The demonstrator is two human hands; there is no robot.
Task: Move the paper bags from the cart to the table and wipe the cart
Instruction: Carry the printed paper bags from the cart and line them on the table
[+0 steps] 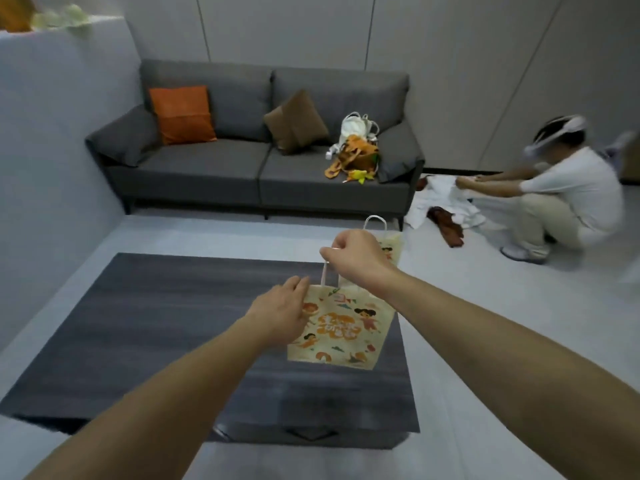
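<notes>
Looking down from head height, the view takes in a dark grey low table (145,341) that fills the centre and the eight o'clock part of the scene, with pale floor around it. At ten o'clock, beyond the table, a grey sofa (242,168) stands against the wall, with an orange cushion (181,114) at its left end, a brown cushion (296,121) near the middle and a heap of white and orange bags (356,147) at its right end.

From seven o'clock the left hand (280,315) reaches in, its fingers fairly straight and resting against the upper left edge of a printed paper bag (341,330); whether it pinches that edge cannot be told. This bag, cream with orange cartoon figures, stands at the centre of the view on the right part of the table.

From five o'clock the right hand (356,258) comes in above the bag, fingers curled, pinching the bag's white handle (325,271) and holding it upward. Just behind this hand, at one o'clock, a second paper bag (389,244) of the same print shows at the table's far right corner, mostly hidden, its handle upright.

At three o'clock another person (568,199) in white crouches on the floor, hands on a pile of white cloth (443,202), somewhat blurred
</notes>
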